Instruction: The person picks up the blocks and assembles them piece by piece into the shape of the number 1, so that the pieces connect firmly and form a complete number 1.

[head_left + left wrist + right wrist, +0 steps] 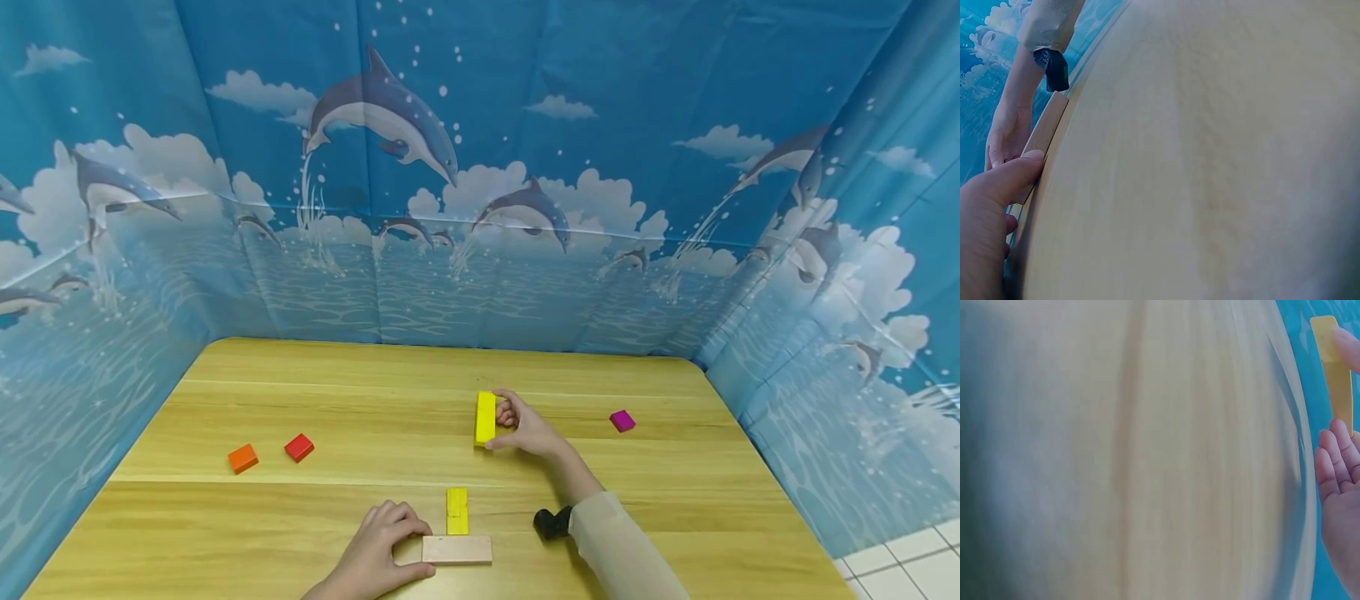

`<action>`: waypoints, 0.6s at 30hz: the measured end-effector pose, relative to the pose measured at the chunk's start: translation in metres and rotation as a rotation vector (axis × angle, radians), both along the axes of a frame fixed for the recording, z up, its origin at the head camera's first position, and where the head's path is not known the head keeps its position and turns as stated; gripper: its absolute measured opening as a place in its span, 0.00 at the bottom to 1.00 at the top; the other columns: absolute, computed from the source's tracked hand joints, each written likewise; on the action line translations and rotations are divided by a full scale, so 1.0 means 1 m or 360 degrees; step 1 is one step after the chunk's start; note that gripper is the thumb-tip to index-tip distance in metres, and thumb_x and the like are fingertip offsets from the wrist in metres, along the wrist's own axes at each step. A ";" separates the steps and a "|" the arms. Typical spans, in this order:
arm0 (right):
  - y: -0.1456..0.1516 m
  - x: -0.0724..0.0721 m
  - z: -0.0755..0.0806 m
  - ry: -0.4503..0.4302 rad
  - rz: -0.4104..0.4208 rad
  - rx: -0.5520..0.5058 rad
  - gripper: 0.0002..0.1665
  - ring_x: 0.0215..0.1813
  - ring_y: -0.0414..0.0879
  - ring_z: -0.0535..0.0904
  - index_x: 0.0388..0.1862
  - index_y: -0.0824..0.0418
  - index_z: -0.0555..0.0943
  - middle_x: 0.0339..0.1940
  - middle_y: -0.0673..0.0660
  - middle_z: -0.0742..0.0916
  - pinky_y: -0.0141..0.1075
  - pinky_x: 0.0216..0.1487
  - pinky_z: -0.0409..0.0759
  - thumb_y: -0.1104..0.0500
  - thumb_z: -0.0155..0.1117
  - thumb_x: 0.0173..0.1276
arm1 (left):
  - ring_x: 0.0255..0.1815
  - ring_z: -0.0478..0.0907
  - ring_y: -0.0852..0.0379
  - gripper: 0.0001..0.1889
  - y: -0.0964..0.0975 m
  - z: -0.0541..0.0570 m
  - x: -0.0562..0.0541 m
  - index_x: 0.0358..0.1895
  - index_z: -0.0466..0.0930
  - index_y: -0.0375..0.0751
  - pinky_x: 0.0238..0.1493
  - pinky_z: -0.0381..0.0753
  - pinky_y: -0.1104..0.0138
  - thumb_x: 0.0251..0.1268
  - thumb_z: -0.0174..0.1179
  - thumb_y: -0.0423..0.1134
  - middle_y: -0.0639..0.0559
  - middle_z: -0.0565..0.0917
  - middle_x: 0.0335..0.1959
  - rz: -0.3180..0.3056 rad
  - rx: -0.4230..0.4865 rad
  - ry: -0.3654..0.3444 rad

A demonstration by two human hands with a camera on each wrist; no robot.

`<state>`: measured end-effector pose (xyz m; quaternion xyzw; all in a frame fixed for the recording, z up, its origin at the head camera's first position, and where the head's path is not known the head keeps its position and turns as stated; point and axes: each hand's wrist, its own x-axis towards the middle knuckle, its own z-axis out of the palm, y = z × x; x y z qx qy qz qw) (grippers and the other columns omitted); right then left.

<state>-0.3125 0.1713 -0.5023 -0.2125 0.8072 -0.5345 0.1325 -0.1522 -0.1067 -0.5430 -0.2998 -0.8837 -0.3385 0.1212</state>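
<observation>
My left hand lies at the left end of a plain wooden block near the table's front, thumb and fingers gripping it. The left wrist view shows the thumb against that wooden block. Just behind the wooden block is a yellow block. Farther back, my right hand pinches a second yellow block by its two ends, between thumb and a finger. In the right wrist view this yellow block appears at the right edge, partly covered by the thumb.
On the left of the wooden table lie an orange block and a red block. A purple block lies at the right. A black device is at the right wrist. A dolphin-printed curtain borders the table.
</observation>
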 end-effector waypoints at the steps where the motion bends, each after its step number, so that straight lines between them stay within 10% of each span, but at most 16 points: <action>1: -0.002 0.001 0.000 0.0001 0.0008 -0.0001 0.53 0.40 0.50 0.64 0.68 0.64 0.54 0.42 0.62 0.71 0.38 0.44 0.64 0.63 0.74 0.48 | 0.35 0.62 0.71 0.16 0.000 0.000 0.000 0.36 0.78 0.62 0.39 0.61 0.69 0.45 0.64 0.62 0.74 0.69 0.33 0.0001 0.0001 0.0003; 18: -0.030 0.032 0.030 -0.0017 0.0199 0.0093 0.52 0.43 0.58 0.66 0.67 0.72 0.52 0.43 0.69 0.71 0.45 0.46 0.65 0.64 0.72 0.50 | 0.35 0.61 0.71 0.15 0.000 0.001 0.001 0.36 0.79 0.62 0.38 0.61 0.69 0.46 0.64 0.61 0.73 0.69 0.33 -0.0002 0.0003 -0.0022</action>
